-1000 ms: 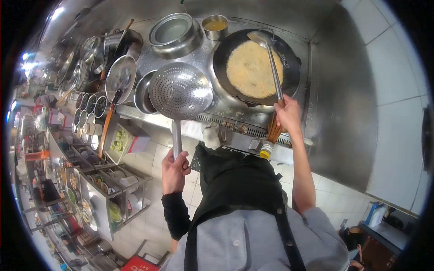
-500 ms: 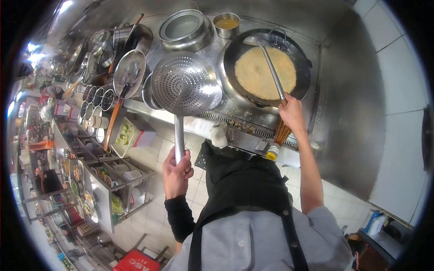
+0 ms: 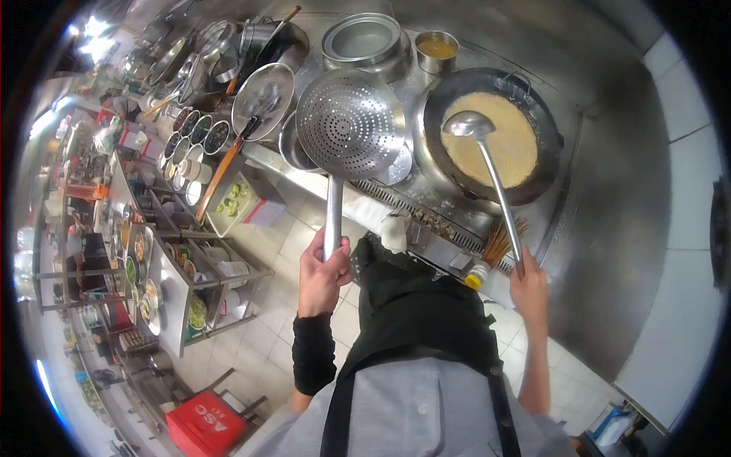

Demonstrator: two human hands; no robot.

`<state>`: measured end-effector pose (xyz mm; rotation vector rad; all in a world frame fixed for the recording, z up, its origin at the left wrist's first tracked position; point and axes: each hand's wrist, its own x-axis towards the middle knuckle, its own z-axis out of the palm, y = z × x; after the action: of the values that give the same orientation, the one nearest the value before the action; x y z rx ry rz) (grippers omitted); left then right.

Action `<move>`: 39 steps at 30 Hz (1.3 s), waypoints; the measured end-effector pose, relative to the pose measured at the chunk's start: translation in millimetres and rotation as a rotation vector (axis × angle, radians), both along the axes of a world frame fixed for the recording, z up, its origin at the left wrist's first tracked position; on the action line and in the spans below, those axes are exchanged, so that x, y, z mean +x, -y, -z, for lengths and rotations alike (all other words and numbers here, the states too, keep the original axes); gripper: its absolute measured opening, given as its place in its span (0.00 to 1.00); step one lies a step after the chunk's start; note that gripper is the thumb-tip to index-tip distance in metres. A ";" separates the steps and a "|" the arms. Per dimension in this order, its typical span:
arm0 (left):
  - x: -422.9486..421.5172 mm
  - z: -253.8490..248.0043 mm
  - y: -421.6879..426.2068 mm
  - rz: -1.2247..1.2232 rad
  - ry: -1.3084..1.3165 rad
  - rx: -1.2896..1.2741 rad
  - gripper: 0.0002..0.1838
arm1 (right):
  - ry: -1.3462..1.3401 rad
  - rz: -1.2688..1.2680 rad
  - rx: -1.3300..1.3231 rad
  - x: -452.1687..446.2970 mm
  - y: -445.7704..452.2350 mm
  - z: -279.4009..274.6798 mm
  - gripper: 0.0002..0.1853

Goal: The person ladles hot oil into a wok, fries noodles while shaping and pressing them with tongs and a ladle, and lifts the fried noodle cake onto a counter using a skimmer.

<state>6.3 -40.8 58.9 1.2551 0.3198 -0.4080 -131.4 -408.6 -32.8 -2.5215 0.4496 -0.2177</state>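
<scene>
Swung from the wok's far side half a second ago, the ladle (image 3: pixel 468 123) now has its bowl above the left part of the liquid, and the right hand (image 3: pixel 529 289) has drawn nearer the body; the left hand (image 3: pixel 324 274) keeps its hold.

At far left below is a red box (image 3: pixel 186 436) with white lettering. Above it, a light bin (image 3: pixel 222 227) has green slices (image 3: pixel 233 199) in it. Next comes a mesh strainer (image 3: pixel 263 95) with a wooden handle, then a small pot (image 3: pixel 293 148), partly hidden.

The left hand's fingers are closed around the metal handle of a perforated skimmer (image 3: pixel 349 122), its round bowl raised in front of the stove (image 3: pixel 487 61). Behind it stands a wide steel pot (image 3: pixel 384 68), with a steel cup (image 3: pixel 435 67) of yellow liquid just beside it.

A white cloth (image 3: pixel 394 231) lies at the stove's front edge. Right of it, the wok (image 3: pixel 550 145) holds pale yellowish liquid (image 3: pixel 506 152); whether the ladle touches this is unclear. Near the wok's front are a yellow-capped jar (image 3: pixel 477 276) and a bundle of thin sticks (image 3: pixel 499 242). The right hand's fingers are wrapped around the end of the ladle's handle.
</scene>
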 end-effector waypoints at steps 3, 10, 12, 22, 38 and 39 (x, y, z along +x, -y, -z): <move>-3.6 -7.3 12.5 -0.066 0.020 0.039 0.15 | -0.085 0.232 0.188 -0.7 -21.0 -1.0 0.20; -3.0 2.1 14.4 -0.031 0.041 0.035 0.15 | 0.036 0.419 0.893 48.9 2.2 -13.9 0.12; -3.3 11.4 7.4 -0.019 0.025 -0.033 0.21 | 0.116 0.458 1.168 64.0 7.2 -17.2 0.10; -4.5 5.5 7.9 -0.021 -0.002 -0.046 0.24 | 0.169 0.232 2.123 125.6 42.8 3.0 0.04; -9.2 4.4 15.9 -0.041 -0.010 0.002 0.14 | -0.098 0.281 2.483 91.2 -24.9 -4.3 0.03; -9.1 6.0 14.5 -0.043 -0.011 0.008 0.14 | -0.106 0.319 2.457 77.6 -26.8 -11.4 0.02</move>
<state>-2.8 -55.4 53.0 1.2521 0.3570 -0.3773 -53.7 -381.7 -21.5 -0.0501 0.5209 0.2727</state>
